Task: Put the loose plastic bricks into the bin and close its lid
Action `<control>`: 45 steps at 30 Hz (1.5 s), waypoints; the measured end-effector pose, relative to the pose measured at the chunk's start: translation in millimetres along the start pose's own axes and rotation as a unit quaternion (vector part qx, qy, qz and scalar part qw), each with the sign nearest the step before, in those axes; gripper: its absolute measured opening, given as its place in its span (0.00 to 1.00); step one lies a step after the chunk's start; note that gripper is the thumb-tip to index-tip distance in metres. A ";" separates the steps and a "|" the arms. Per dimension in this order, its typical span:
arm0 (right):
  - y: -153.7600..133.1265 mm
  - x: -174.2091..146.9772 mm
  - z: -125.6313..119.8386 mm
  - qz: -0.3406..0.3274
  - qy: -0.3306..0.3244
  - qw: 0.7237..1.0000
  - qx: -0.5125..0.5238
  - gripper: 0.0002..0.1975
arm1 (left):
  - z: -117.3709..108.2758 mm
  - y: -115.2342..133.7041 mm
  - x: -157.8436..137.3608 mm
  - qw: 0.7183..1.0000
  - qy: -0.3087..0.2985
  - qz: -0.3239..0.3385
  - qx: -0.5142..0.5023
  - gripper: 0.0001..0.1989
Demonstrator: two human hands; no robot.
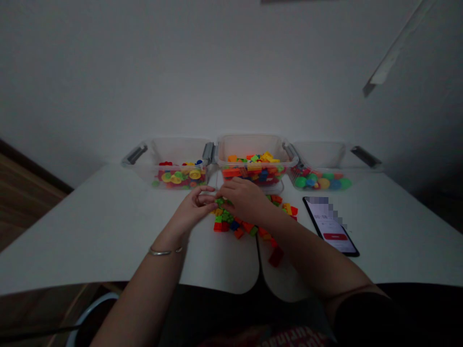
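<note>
My left hand [197, 206], with a bangle on the wrist, and my right hand [243, 195] meet above a heap of toy building bricks. Between their fingertips is a small green building brick [219, 202], partly hidden by the fingers. Both hands are closed on it in a pinch. Under and beside them lie loose bricks [248, 227] in red, orange, yellow, green and blue. A red brick [276, 256] lies apart, nearer my body. My right hand and forearm cover part of the heap.
Three clear plastic bins stand along the wall: the left bin [181, 144] and middle bin [253, 140] hold colourful pieces, the right bin [318, 147] coloured balls. A phone [333, 229] lies right of the bricks on the white table [108, 226], whose front edge has a notch.
</note>
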State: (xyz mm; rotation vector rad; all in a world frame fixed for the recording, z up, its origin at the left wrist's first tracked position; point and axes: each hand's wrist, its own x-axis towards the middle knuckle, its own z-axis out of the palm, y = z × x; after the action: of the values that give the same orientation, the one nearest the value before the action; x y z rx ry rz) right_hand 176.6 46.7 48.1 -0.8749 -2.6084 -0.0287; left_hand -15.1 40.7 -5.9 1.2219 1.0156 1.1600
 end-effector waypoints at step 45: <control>70.6 -23.2 -59.6 0.397 0.075 0.907 -0.120 0.17 | -27.7 -12.5 -1.2 0.779 0.044 0.028 0.624 0.20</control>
State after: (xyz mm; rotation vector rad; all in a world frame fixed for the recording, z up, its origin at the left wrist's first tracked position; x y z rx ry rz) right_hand 255.9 81.8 87.5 -1.8738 -1.9535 -0.1870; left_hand -41.3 43.9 -21.0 2.2151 1.9539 0.4575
